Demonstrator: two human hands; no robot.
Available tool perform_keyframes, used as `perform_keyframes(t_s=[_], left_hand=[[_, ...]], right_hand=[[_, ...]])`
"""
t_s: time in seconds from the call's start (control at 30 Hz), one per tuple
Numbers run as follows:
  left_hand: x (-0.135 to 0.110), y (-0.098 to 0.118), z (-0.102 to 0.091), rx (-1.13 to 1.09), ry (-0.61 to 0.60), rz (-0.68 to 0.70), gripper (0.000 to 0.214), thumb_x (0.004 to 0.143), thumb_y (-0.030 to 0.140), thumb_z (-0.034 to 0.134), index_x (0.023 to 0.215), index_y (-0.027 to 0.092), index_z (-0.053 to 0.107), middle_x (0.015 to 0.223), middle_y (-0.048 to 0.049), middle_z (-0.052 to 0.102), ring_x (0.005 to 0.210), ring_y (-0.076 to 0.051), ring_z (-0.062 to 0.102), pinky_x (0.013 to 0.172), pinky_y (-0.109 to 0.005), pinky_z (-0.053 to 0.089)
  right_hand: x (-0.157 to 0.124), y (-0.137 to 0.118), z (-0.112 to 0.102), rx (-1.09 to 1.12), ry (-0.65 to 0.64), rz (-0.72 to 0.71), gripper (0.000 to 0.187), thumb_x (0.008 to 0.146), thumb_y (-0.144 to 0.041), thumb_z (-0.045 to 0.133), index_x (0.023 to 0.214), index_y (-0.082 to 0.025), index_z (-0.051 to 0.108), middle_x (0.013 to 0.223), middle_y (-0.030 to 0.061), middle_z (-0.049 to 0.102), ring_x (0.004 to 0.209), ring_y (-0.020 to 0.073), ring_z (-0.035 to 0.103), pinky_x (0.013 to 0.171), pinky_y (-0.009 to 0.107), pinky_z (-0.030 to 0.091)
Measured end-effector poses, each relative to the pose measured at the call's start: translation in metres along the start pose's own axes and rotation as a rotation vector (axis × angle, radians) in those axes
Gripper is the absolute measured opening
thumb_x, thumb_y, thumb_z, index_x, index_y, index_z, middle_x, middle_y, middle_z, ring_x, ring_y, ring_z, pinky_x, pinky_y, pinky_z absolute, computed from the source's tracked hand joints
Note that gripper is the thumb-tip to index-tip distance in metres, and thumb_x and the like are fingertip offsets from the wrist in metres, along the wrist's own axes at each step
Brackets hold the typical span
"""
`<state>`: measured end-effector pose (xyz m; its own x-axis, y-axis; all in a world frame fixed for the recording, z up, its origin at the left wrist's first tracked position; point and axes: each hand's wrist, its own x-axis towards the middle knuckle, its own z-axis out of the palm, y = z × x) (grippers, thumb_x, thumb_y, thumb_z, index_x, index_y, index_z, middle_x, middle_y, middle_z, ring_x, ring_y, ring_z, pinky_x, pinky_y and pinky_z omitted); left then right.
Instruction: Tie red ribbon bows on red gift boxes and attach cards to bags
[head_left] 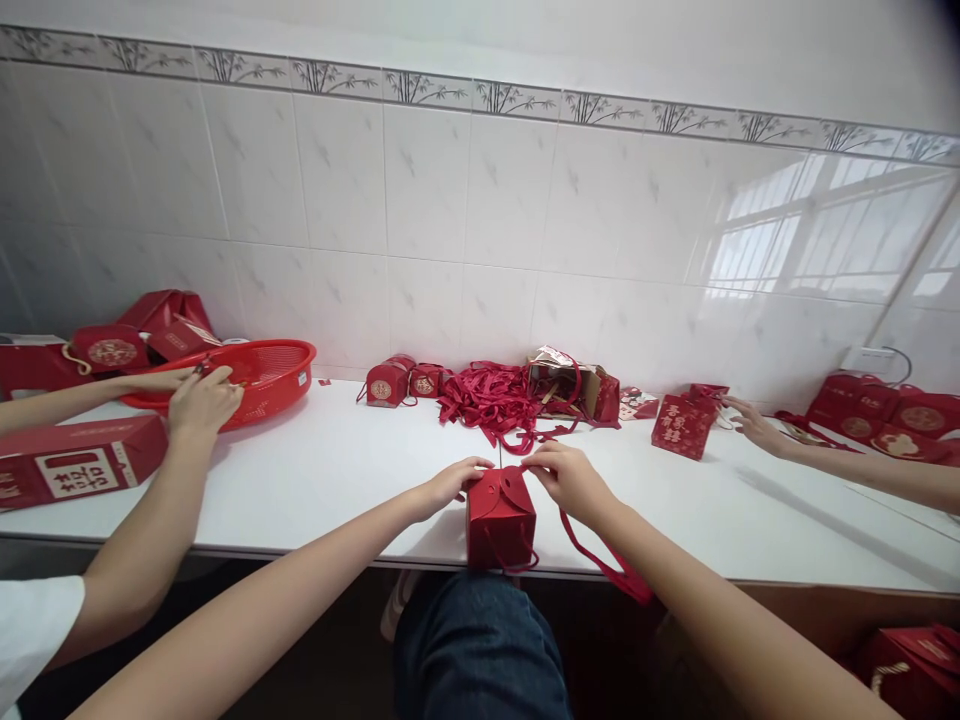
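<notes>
A small red gift box (501,530) with curved top flaps stands upright at the table's front edge, a thin red cord hanging on its front. My left hand (452,484) grips its upper left edge, fingers on the top. At the box's upper right corner, my right hand (571,482) has thumb and fingers pinched on a red ribbon (598,555). That ribbon trails down from under the hand past the table edge. Just behind lies a tangled heap of red ribbons (486,398).
On the left, a co-worker's hands (206,400) work at a red plastic basket (289,395), near a long red box (82,462). Another person's hand (757,428) reaches toward a red bag (681,425) at right. An opened carton (574,388) and small red boxes (388,385) stand along the wall.
</notes>
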<state>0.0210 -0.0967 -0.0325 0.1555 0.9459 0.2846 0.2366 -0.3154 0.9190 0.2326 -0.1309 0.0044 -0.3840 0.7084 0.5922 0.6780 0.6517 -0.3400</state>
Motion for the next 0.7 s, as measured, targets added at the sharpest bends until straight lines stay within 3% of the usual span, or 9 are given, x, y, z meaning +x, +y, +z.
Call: perform_keyframes(t_s=[0.27, 0.47, 0.57, 0.7], left_hand=[[-0.001, 0.01, -0.001, 0.164, -0.147, 0.111, 0.032, 0.074, 0.028, 0.055, 0.106, 0.022, 0.06, 0.115, -0.0079, 0.06, 0.106, -0.023, 0.055, 0.087, -0.036, 0.046], [-0.01, 0.026, -0.001, 0.3, -0.222, 0.208, 0.015, 0.071, 0.022, 0.054, 0.083, 0.02, 0.062, 0.114, -0.0076, 0.057, 0.111, -0.023, 0.052, 0.092, -0.035, 0.045], [-0.013, 0.033, 0.003, 0.356, -0.239, 0.184, 0.018, 0.068, 0.015, 0.05, 0.08, 0.02, 0.064, 0.113, -0.0069, 0.058, 0.111, -0.023, 0.053, 0.101, -0.036, 0.038], [-0.012, 0.036, 0.007, 0.372, -0.24, 0.081, 0.024, 0.067, 0.012, 0.046, 0.08, 0.018, 0.065, 0.105, -0.0079, 0.061, 0.107, -0.022, 0.054, 0.099, -0.033, 0.039]], right_hand=[[-0.014, 0.002, 0.005, -0.093, -0.011, -0.073, 0.026, 0.088, -0.016, 0.048, 0.097, -0.024, 0.071, 0.092, 0.0055, 0.068, 0.081, 0.018, 0.063, 0.074, 0.029, 0.049], [-0.016, 0.001, 0.003, -0.083, 0.056, -0.054, 0.024, 0.088, -0.018, 0.049, 0.097, -0.021, 0.07, 0.094, 0.0057, 0.068, 0.081, 0.0173, 0.064, 0.074, 0.027, 0.049], [-0.016, -0.001, 0.003, -0.114, 0.041, -0.067, 0.025, 0.088, -0.017, 0.048, 0.097, -0.022, 0.07, 0.093, 0.005, 0.068, 0.081, 0.017, 0.064, 0.074, 0.026, 0.049], [-0.019, -0.002, 0.002, -0.213, -0.003, -0.078, 0.028, 0.089, -0.016, 0.045, 0.1, -0.024, 0.07, 0.094, 0.0047, 0.068, 0.08, 0.0167, 0.064, 0.071, 0.026, 0.048]])
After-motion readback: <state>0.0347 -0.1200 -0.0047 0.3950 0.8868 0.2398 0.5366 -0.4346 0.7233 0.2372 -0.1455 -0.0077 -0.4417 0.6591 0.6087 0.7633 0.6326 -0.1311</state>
